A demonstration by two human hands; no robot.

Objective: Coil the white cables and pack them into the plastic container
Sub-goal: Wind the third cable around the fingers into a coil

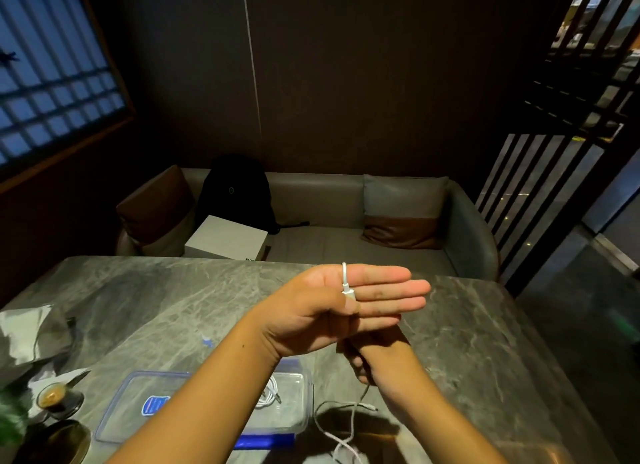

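A coiled cable point(268, 396) lies in the container point(294, 425) on the desk point(173, 297), under my left forearm. My left grip point(332, 304) is held flat, thumb pinning a cable point(346, 280) plug against straight fingers. Below it, my right grip point(367, 363) curls round the same cable, whose slack trails onto the desk.
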